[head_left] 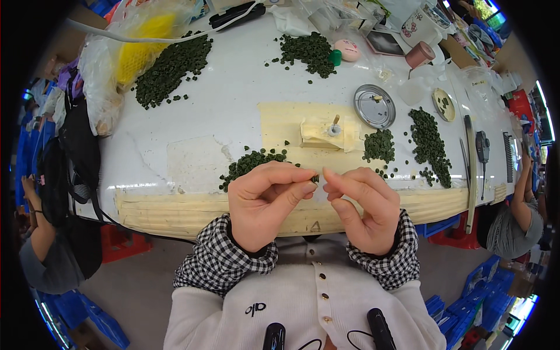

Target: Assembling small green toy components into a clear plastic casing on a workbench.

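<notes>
Looks like a small, dark green piece (315, 178), stubby and partly covered by fingertips. Held in the air, pinched between thumb and forefinger of the left grip (256, 201). Sits to the right of the nearest green heap (251, 161), slightly closer to the body than it. Resembles that heap's loose pieces in colour and smallness. Too hidden to tell exact shape or tilt.

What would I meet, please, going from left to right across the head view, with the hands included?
Black bag → yellow netting → left hand, pinching a small dark green piece → right hand → long dark green pile → black-handled tool → black comb-like strip.
</notes>
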Demonstrator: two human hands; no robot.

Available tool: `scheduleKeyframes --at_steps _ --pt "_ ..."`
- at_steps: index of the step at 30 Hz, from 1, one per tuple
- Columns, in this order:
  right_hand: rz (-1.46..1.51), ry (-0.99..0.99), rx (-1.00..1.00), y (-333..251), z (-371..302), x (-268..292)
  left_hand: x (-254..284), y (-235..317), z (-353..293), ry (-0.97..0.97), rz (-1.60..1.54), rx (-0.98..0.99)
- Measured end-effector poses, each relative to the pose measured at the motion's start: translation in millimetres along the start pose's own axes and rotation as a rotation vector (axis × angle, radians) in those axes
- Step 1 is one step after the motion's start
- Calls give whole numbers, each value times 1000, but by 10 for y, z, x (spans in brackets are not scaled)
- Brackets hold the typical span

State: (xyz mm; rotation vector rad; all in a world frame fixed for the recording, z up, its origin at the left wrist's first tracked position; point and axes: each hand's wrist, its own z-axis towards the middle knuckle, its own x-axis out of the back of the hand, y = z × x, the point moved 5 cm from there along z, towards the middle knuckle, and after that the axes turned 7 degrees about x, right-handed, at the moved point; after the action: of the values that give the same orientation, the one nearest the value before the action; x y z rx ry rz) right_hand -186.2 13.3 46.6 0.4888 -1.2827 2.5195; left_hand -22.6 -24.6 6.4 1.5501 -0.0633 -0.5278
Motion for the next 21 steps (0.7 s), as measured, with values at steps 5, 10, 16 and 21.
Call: scheduleKeyframes --at_steps 5,10,16,21 --pt "-381 134 -22 50 292 266 14 -12 6 67 2 68" --pt "-548 58 74 236 526 191 11 -5 8 107 -12 76" --pt "-517 19 72 315 560 135 10 -7 17 112 14 91" --pt "-366 248 192 -60 533 352 21 -12 10 114 6 88"
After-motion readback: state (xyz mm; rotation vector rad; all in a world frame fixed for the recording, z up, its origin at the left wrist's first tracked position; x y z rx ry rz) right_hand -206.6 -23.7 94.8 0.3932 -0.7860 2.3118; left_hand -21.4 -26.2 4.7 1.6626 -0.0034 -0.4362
